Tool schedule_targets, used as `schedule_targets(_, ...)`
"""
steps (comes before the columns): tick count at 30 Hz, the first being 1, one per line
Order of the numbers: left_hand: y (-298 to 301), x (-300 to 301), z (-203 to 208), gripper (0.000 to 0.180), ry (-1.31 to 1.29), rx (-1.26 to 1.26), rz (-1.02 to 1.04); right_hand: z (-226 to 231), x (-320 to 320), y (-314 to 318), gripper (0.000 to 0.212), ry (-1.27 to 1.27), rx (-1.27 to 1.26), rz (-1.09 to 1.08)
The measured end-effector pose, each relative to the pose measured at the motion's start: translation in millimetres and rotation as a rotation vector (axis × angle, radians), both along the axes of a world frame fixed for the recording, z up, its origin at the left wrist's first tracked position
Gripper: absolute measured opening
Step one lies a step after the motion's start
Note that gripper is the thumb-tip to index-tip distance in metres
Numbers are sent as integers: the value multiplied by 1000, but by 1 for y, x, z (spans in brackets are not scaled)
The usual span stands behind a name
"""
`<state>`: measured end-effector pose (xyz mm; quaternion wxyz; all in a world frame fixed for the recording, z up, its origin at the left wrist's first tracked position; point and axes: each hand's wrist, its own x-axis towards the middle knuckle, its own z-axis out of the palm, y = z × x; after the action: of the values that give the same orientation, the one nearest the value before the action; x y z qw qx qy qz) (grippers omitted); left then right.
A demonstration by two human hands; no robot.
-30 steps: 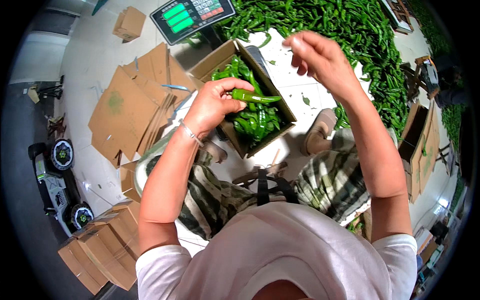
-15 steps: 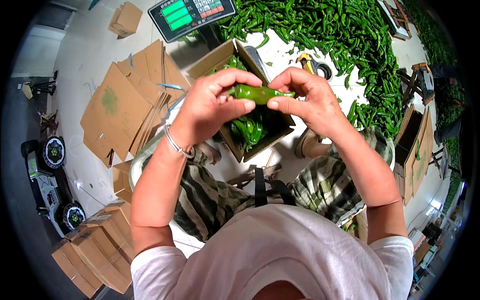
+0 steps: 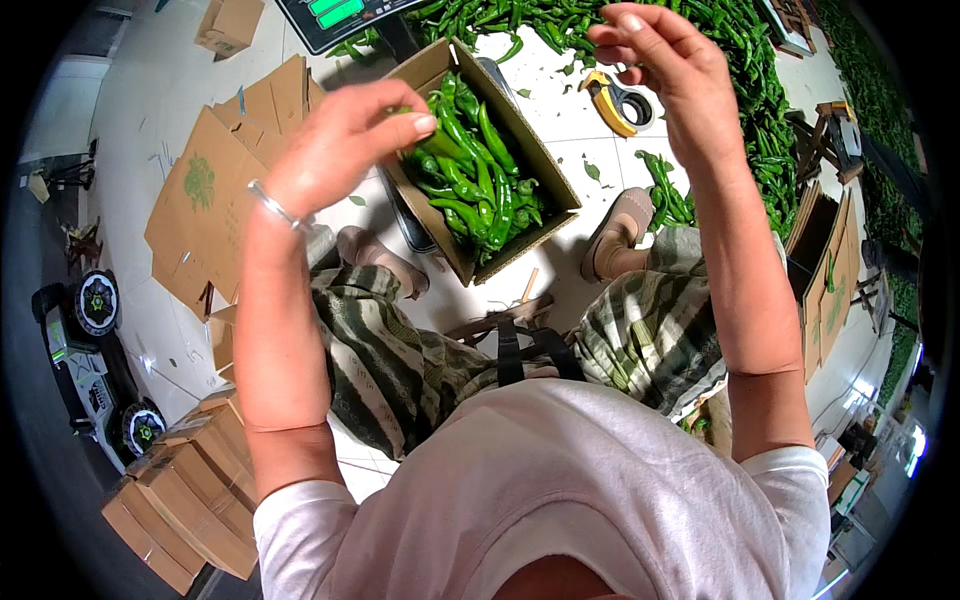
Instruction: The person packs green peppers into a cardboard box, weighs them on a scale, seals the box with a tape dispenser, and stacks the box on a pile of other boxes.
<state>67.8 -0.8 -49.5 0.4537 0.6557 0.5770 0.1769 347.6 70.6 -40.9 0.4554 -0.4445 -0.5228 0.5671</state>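
Note:
A cardboard box (image 3: 574, 203) of long green peppers (image 3: 487, 190) stands between my feet. At its left edge is my left hand (image 3: 345, 145), wearing a silver bracelet. Its thumb and fingers are closed on an olive-green pepper (image 3: 437, 143), which reaches over the peppers in the box; part of it is hidden by the hand. My right hand (image 3: 680, 80) is raised on the right, in front of the pepper heap. Its fingers are loosely bent and apart, with nothing visible in them. A yellow-and-black tape dispenser (image 3: 612, 105) lies on the floor near this hand.
A large heap of green peppers (image 3: 765, 140) spreads behind and to the right. A digital scale (image 3: 335, 12) stands at the back left. Flattened cardboard (image 3: 205, 190) and cartons (image 3: 195, 490) lie left, beside a toy car (image 3: 95, 370). More cardboard (image 3: 830, 280) stands right.
My hands have parted. The left moved left with the pepper, down to the box; the right let go and rose to the right. The view has shifted, showing more of the box's contents.

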Motion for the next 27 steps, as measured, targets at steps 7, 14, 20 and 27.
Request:
schedule_targets(7,6,22,-34,48,149,215,24,1,22,7,19,55,17,41)
schedule_targets(14,4,16,-42,45,265,242,-77,2,25,6,17,34,43,6)
schedule_targets(20,-7,70,-114,48,414,343,-460,4,24,7,13,-73,88,-47)
schedule_targets(27,-18,110,-106,52,607,141,-521,-28,26,19,17,-213,349,-6)
